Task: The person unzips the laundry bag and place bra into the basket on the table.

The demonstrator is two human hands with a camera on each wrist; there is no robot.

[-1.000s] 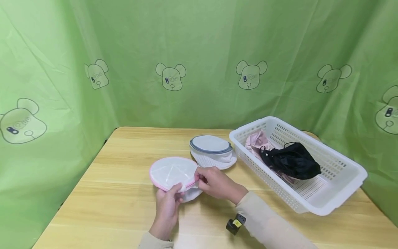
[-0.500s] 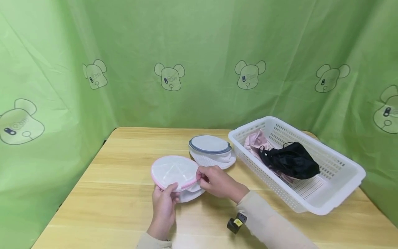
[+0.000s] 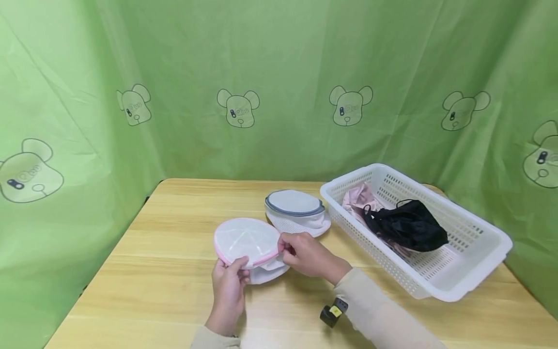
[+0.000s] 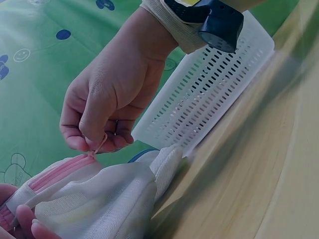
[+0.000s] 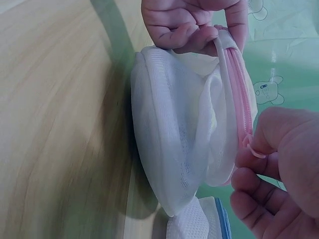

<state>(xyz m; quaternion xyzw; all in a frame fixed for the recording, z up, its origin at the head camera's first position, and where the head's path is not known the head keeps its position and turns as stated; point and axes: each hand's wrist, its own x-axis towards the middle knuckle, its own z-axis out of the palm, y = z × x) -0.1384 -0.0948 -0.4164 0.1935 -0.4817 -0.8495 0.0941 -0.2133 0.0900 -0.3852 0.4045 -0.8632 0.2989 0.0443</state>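
Note:
A white mesh laundry bag (image 3: 246,237) with a pink zipper (image 5: 238,84) round its top is held near the middle of the table. My left hand (image 3: 228,293) grips its near rim, thumb on top and fingers beneath. On the bag's right side my right hand (image 3: 308,257) pinches the pink zipper pull (image 5: 255,149) between thumb and forefinger. The zipper teeth look closed along the stretch between the hands. Below the rim the soft mesh body (image 4: 99,199) sags in folds. Just behind stands a second mesh laundry bag (image 3: 296,208) with blue-grey trim.
On the right of the wooden table (image 3: 144,261) stands a white perforated basket (image 3: 468,286). Inside lie a black garment (image 3: 410,228) with straps and a pink satiny cloth (image 3: 361,196). A green printed curtain (image 3: 279,145) hangs behind the table.
My right hand has slid slightly rightward along the rim with the zipper pull. My left hand has shifted a little left, and the bag has turned slightly.

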